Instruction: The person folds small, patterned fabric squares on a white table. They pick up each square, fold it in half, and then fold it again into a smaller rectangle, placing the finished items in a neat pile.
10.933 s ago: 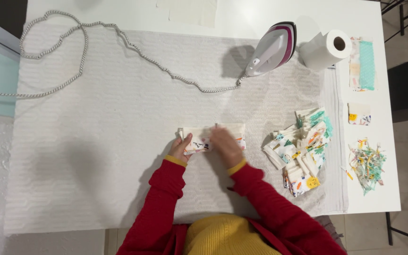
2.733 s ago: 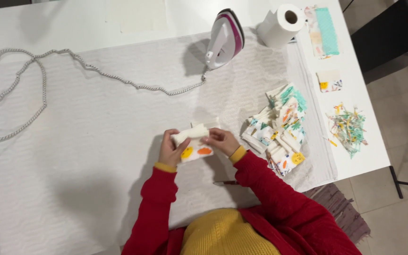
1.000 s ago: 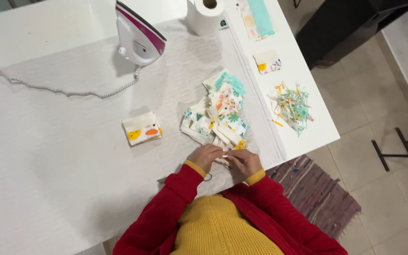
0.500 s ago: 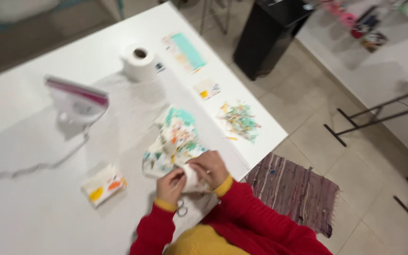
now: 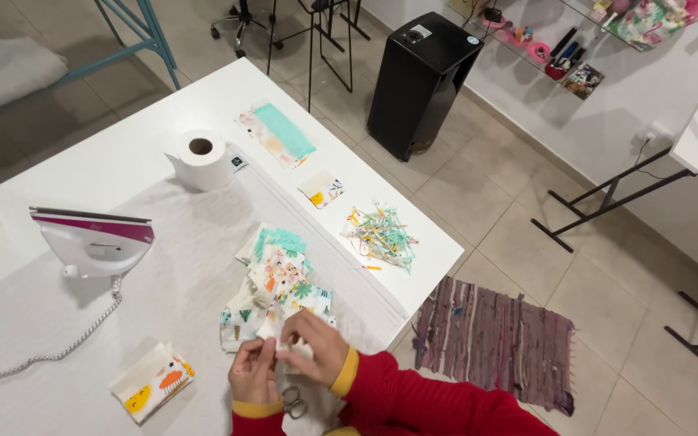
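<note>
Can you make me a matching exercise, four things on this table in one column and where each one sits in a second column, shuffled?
Things:
1. iron
2. paper roll
3. scissors
4. scrap pile

Places:
A. near the table's right edge, beside the small folded patch
B. under the hands, at the near edge
C. standing upright at the left, cord trailing from it
D. at the far side, next to the long teal strip

Pairs: 1-C, 2-D, 3-B, 4-A

Iron (image 5: pixel 94 242) left of fabric pile (image 5: pixel 278 282), paper roll (image 5: pixel 201 158) behind, scissors (image 5: pixel 292 401) in front
</note>
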